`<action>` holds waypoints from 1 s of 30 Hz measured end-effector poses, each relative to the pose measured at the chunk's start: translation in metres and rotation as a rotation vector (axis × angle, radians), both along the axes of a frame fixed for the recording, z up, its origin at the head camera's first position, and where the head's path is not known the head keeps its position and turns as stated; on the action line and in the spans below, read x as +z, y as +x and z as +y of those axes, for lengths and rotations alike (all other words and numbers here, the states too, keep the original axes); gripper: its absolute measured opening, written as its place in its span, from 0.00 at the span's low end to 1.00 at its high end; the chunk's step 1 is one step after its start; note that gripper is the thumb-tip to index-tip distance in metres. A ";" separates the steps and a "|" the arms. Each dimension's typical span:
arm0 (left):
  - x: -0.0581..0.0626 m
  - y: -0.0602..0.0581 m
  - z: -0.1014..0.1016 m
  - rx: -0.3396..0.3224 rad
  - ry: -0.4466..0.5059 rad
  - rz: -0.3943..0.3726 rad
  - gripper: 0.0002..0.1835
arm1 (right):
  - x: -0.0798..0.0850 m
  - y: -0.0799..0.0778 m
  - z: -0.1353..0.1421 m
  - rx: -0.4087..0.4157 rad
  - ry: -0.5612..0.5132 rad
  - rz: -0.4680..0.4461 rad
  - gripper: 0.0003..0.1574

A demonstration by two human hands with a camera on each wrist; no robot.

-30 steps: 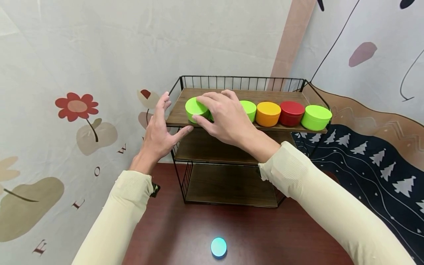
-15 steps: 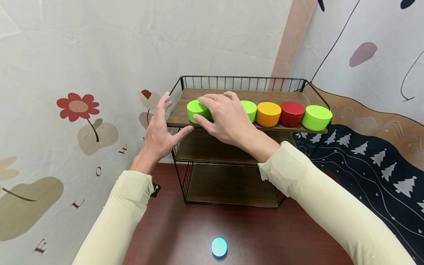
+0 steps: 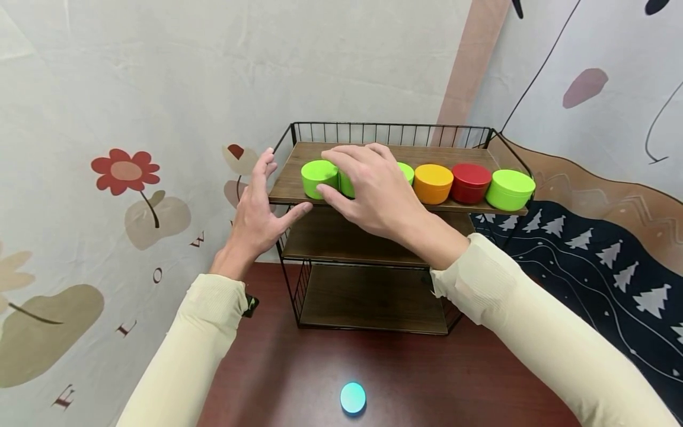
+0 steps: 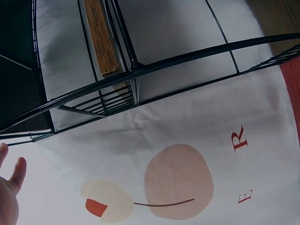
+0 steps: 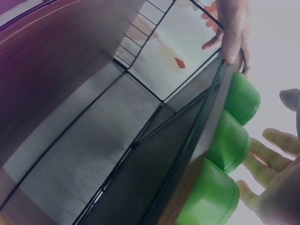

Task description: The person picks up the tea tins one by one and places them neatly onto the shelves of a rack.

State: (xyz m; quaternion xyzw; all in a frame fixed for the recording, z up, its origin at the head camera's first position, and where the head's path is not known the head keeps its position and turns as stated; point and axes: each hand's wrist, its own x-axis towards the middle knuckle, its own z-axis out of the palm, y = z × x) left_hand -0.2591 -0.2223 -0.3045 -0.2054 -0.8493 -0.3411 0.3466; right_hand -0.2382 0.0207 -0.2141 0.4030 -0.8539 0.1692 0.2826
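Round lidded tubs stand in a row along the front of the shelf unit's top board (image 3: 427,153). Leftmost is a light green tub (image 3: 319,179), with a second green tub (image 3: 345,186) close beside it, partly behind my right hand (image 3: 379,193). That hand hovers over the green tubs, fingers loosely bent, gripping nothing visible. A third green tub (image 3: 408,172) peeks out past it. Further right come an orange tub (image 3: 433,184), a red tub (image 3: 470,183) and another green tub (image 3: 510,190). My left hand (image 3: 256,216) is spread at the board's left corner, thumb near its front edge, holding nothing.
The black wire unit has a middle board (image 3: 341,237) and a lower board (image 3: 373,296). A small blue round object (image 3: 353,398) lies on the dark red table (image 3: 427,373) in front. Printed cloth (image 3: 160,71) hangs behind and at both sides.
The leftmost green tub has come down slightly onto the board. My right hand has since let go of it and shifted a little right. My left hand stays in place.
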 end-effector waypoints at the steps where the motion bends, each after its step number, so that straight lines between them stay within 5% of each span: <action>1: 0.000 0.000 0.000 -0.001 0.002 0.000 0.55 | 0.000 0.002 0.002 0.009 -0.015 0.006 0.30; 16: 0.000 -0.001 0.000 -0.015 0.018 -0.004 0.56 | -0.031 0.033 0.026 0.214 -0.188 0.137 0.29; 30: -0.001 -0.002 0.001 -0.015 0.021 -0.009 0.56 | -0.096 0.051 0.033 0.240 -0.168 0.053 0.29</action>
